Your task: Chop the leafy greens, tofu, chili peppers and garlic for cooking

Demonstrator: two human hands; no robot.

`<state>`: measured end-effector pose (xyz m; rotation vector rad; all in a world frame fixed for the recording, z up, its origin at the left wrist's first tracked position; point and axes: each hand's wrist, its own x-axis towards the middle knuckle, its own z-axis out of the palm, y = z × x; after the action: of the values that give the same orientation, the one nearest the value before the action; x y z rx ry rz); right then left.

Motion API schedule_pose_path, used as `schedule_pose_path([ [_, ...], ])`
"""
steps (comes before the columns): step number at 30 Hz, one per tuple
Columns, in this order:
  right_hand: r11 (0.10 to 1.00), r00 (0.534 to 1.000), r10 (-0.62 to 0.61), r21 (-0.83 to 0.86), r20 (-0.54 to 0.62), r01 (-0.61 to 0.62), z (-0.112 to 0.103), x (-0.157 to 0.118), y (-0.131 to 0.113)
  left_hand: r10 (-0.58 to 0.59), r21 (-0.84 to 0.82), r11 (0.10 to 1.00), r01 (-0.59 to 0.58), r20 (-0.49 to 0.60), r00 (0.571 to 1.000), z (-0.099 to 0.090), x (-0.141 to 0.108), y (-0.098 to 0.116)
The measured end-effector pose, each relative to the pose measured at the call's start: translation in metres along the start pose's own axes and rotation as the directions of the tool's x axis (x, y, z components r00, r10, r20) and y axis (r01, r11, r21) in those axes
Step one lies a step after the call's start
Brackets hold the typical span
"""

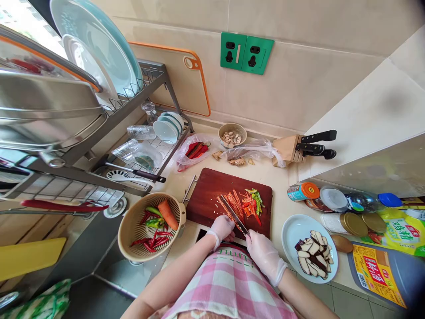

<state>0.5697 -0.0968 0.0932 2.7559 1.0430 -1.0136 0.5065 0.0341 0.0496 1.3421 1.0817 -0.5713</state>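
My right hand, in a clear glove, is closed round the handle of a kitchen knife. The blade slants up and left over a dark red-brown cutting board. My left hand, gloved too, has its fingertips pinched on a red chili pepper beside the blade; the fingers partly hide it. Long red pepper strips lie just beyond the knife. Farther right on the board are short red pieces and green pepper pieces. Pale seeds are scattered about.
Left of the board, a beige colander holds a carrot and peppers at the sink. A plate of sliced eggplant stands right, near bottles and jars. Behind are a garlic basket, bagged chilies and a knife block; a dish rack rises left.
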Motion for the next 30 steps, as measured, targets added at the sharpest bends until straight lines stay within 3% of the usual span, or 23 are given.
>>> schedule_pose_path([
  [7, 1.000, 1.000, 0.014, 0.002, 0.010, -0.014, -0.007, 0.011, -0.021, -0.018, 0.004, 1.000, 0.018, 0.000, 1.000, 0.001, 0.008, 0.000],
  [14, 0.999, 1.000, -0.002, -0.040, -0.022, 0.002, -0.003, 0.007, -0.022, -0.033, 0.114, 0.993, 0.032, 0.006, 0.999, 0.004, 0.005, 0.011],
  [17, 0.999, 0.999, 0.002, -0.044, -0.044, -0.004, 0.001, 0.008, -0.024, -0.018, 0.172, 0.985, 0.019, -0.008, 1.000, -0.013, -0.008, 0.011],
  [19, 0.999, 0.999, -0.005, -0.039, -0.047, 0.003, -0.002, 0.009, -0.024, 0.093, 0.207, 0.976, -0.062, -0.143, 0.985, -0.035, -0.018, 0.012],
  [20, 0.999, 0.999, -0.008, -0.041, -0.045, 0.006, -0.004, 0.010, -0.024, 0.202, 0.230, 0.962, -0.145, -0.252, 0.946, -0.047, -0.021, 0.014],
  [21, 0.999, 0.999, -0.010, -0.045, -0.043, 0.008, -0.007, 0.010, -0.023, 0.345, 0.267, 0.929, -0.257, -0.373, 0.861, -0.058, -0.022, 0.017],
  [22, 0.999, 0.999, -0.012, -0.048, -0.039, 0.010, -0.009, 0.010, -0.022, 0.482, 0.310, 0.874, -0.375, -0.454, 0.749, -0.068, -0.021, 0.021],
  [23, 0.999, 0.999, -0.011, -0.052, -0.033, 0.009, -0.010, 0.010, -0.020, 0.590, 0.342, 0.808, -0.480, -0.487, 0.644, -0.075, -0.018, 0.026],
  [24, 0.999, 1.000, -0.011, -0.052, -0.030, 0.009, -0.010, 0.010, -0.019, 0.667, 0.351, 0.741, -0.572, -0.479, 0.571, -0.079, -0.012, 0.030],
  [27, 0.999, 0.999, -0.013, -0.040, -0.050, 0.011, -0.001, 0.006, -0.014, 0.768, 0.204, 0.617, -0.760, -0.366, 0.526, -0.075, 0.008, 0.040],
  [30, 0.999, 0.995, -0.030, -0.027, -0.097, 0.027, 0.010, 0.004, -0.012, 0.815, 0.020, 0.507, -0.862, -0.336, 0.472, -0.065, 0.023, 0.038],
])
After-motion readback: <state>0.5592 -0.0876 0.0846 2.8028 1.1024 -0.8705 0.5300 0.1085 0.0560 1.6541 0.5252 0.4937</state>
